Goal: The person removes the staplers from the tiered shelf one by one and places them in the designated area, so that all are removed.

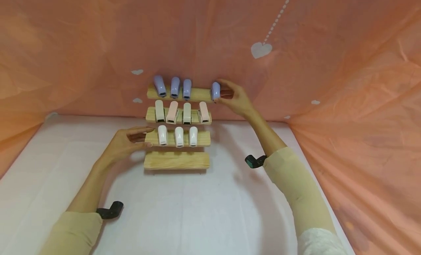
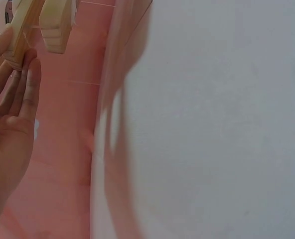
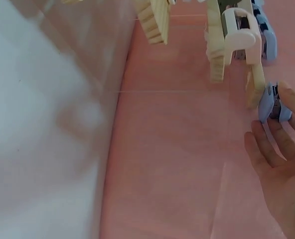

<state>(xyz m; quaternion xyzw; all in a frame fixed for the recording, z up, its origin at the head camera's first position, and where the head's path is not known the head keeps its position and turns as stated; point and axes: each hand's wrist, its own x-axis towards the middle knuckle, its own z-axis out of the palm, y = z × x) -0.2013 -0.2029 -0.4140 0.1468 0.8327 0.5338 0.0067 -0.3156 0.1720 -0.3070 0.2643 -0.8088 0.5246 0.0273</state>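
Note:
At the right end of a stepped wooden rack's top board (image 1: 200,94), my right hand (image 1: 237,100) pinches a small purple stapler (image 1: 215,90) between thumb and fingers. The right wrist view shows that stapler (image 3: 274,103) beside the board's end, its dark metal inside visible. Three more purple staplers (image 1: 175,86) stand on the left part of the same board. My left hand (image 1: 123,144) grips the left end of the third board (image 1: 152,138), which holds three white staplers (image 1: 179,137). In the left wrist view the thumb lies against the board (image 2: 19,37), with fingers below.
On the second board (image 1: 150,115) sit pale green (image 1: 159,111) and pink staplers (image 1: 204,112). The lowest board (image 1: 176,161) is bare wood. A white tabletop (image 1: 197,211) lies in front, and an orange-pink cloth (image 1: 197,39) with white hearts hangs behind and at the sides.

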